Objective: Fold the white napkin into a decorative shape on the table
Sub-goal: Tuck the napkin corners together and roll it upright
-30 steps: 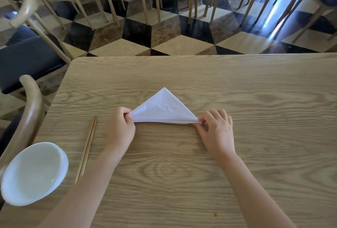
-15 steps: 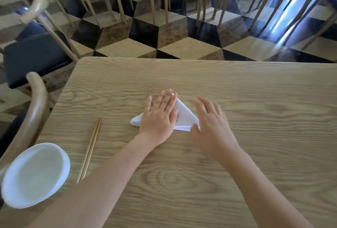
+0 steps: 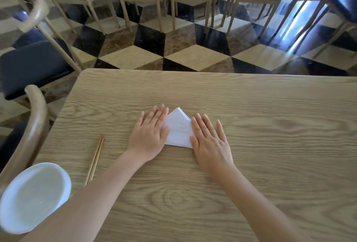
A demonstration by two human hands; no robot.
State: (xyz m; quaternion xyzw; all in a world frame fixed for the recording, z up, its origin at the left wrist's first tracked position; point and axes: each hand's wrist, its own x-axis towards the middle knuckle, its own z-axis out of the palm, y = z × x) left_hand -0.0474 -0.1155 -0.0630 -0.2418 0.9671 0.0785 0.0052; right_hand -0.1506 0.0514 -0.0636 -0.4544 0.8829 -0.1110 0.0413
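Observation:
The white napkin (image 3: 178, 129) lies folded into a triangle near the middle of the wooden table (image 3: 251, 106), its tip pointing away from me. My left hand (image 3: 149, 133) rests flat, palm down, over the napkin's left corner. My right hand (image 3: 209, 141) lies flat over its right corner. Both hands have their fingers spread and hold nothing; only the middle strip and the tip of the napkin show between them.
A pair of wooden chopsticks (image 3: 94, 159) lies left of my left forearm. A white bowl (image 3: 32, 195) sits at the table's near left corner. A curved chair back (image 3: 32, 131) stands by the left edge; more chairs stand on the checkered floor beyond.
A second ago both hands pinched the triangle's two base corners. Now both lie flat on the napkin, the left having shifted from the centre to the left side, the right pressed onto the right corner.

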